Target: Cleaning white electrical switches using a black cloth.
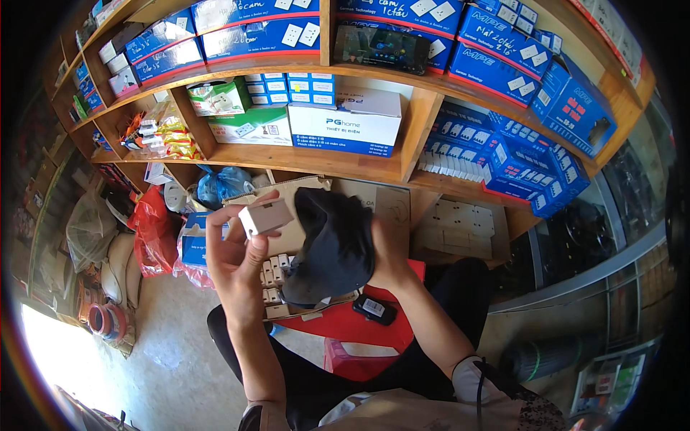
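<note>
Between the thumb and fingers of my left hand (240, 269) is a small white box-shaped electrical part (268, 216), raised in front of the shelves. My right hand (389, 258) grips the right side of a dark cloth (331, 248), which hangs bunched beside the part, apart from it. Below the cloth sits an open cardboard box (277, 311) with several similar white parts (275, 269) in it. The cloth hides much of that box. A black device with a barcode label (374, 308) lies on the red surface (345, 328) near my right wrist.
Wooden shelves (372, 168) full of blue MPE boxes (259, 37) rise ahead, with a phone (381, 48) leaning there. A red plastic bag (153, 231) and sacks (121, 264) stand at the left. A pink plastic stool (345, 361) is between my legs; a glass-fronted cabinet (571, 248) stands right.
</note>
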A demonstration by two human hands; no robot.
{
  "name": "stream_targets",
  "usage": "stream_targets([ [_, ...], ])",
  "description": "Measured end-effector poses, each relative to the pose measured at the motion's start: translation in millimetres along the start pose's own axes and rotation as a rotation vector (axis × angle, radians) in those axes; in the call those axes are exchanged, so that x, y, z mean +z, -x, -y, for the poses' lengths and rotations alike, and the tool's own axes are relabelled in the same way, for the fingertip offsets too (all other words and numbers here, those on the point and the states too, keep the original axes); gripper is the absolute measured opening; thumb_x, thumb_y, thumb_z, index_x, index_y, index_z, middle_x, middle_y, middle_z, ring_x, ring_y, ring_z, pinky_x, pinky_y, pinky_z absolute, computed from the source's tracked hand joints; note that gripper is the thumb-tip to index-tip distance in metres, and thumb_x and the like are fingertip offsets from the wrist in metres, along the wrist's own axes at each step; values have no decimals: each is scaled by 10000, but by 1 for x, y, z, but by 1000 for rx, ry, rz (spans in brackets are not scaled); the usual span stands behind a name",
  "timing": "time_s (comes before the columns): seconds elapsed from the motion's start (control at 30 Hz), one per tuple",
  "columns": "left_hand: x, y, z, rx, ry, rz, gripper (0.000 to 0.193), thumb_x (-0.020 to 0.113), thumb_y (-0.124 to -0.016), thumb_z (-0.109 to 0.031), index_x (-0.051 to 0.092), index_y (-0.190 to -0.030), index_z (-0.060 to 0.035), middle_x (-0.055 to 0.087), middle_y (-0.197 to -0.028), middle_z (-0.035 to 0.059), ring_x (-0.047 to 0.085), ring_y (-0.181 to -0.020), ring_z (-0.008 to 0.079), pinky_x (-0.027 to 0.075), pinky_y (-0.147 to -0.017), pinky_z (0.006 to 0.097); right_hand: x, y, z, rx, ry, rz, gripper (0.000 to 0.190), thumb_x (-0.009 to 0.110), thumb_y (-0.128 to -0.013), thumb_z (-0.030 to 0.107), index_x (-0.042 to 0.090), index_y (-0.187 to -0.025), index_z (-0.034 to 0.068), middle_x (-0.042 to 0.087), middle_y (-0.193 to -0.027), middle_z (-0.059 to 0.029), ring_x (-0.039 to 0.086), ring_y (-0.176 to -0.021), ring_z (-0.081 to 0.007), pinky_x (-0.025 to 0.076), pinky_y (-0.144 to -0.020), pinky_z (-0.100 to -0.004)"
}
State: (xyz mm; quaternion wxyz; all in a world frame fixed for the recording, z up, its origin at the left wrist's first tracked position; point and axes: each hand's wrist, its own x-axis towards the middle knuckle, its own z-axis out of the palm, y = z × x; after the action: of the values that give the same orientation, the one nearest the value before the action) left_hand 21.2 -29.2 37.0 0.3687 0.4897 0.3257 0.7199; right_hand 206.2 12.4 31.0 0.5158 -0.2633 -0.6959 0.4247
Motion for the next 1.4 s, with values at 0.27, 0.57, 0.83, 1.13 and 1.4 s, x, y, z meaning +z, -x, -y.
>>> stream_targets([
  [0.27, 22, 9, 5, 300, -422, 251, 378, 746, -818, 16, 497, -1102, 11, 508, -1397, 307, 498, -1330, 386, 398, -1084, 430, -3, 6, -4, 228, -480, 12, 327, 713, -884, 141, 640, -1149, -36, 696, -1011, -59, 634, -872, -87, 533, -734, -261],
  [0.57, 38, 18, 14, 162, -216, 96, 200, 645, -883, 98, 529, -1038, 48, 580, -1305, 286, 591, -1215, 310, 481, -1012, 375, 6, 13, 9, 36, -519, -313, 291, 745, -800, 64, 708, -1084, 8, 726, -1064, -88, 677, -986, -174, 514, -892, -321],
  [0.83, 77, 20, 15, 370, -444, 138, 609, 783, -851, -289, 554, -1278, 81, 460, -1409, 199, 586, -1175, 277, 539, -932, 372, -55, 14, 30, -380, 48, -83, 253, 696, -829, 65, 618, -1061, -1, 645, -1008, -169, 596, -909, -339, 471, -835, -405],
  [1.13, 167, 2, 52, 516, -960, 520, 457, 549, -876, 83, 611, -1318, -18, 535, -1431, 169, 504, -1334, 321, 400, -1095, 408, -124, 42, 6, -154, 126, -380, 142, 562, -821, -64, 535, -960, -67, 616, -892, -276, 607, -881, -463, 490, -745, -484],
  [1.4, 259, -24, 111, 3, -699, 663, 375, 696, -814, 62, 589, -1166, -12, 668, -1110, 112, 662, -885, 163, 532, -760, 314, -203, 74, -9, 214, 245, -549, 213, 546, -970, 153, 634, -993, -39, 656, -862, -272, 661, -879, -402, 483, -743, -420],
])
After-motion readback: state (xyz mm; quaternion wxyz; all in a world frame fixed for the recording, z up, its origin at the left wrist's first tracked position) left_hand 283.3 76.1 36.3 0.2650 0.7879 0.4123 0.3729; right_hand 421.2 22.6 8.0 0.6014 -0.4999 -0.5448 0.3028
